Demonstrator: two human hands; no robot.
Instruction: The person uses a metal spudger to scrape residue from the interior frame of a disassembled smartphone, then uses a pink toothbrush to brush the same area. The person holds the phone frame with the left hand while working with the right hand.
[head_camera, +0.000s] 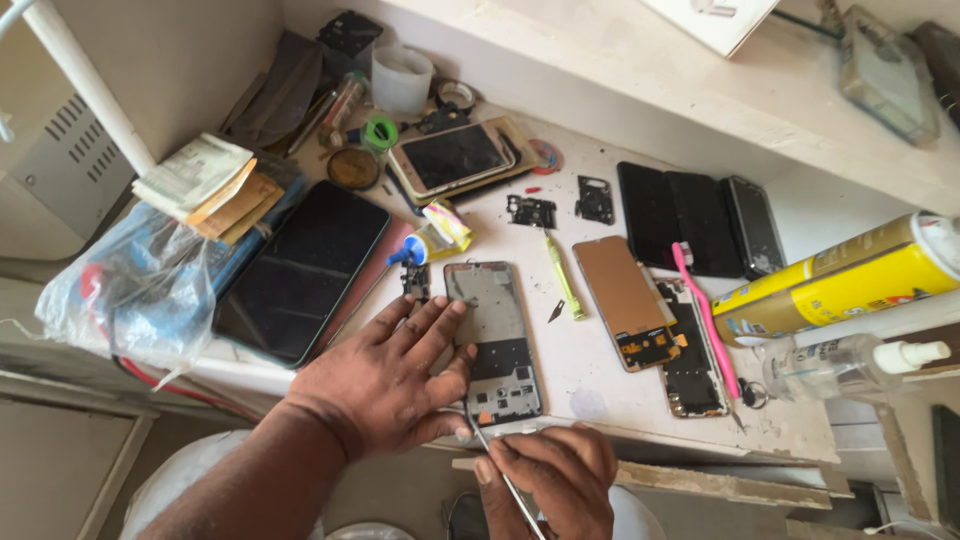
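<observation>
A grey phone frame (493, 335) lies flat on the white bench, its inside facing up. My left hand (385, 385) rests spread on the frame's left edge and holds it down. My right hand (550, 475) grips thin metal tweezers (492, 455) whose tip touches the frame's bottom end. A small black part (415, 282) lies just above my left fingers. A green screwdriver (563, 276) and a small blade (556, 312) lie to the right of the frame.
A copper-backed screen (627, 300), an opened phone (690, 365) with a pink brush (705, 320), black phones (695, 215), a yellow spray can (835, 280) and a clear bottle (850, 365) sit right. A large dark phone (300, 270), a plastic bag (130, 290) and a glue tube (435, 238) sit left.
</observation>
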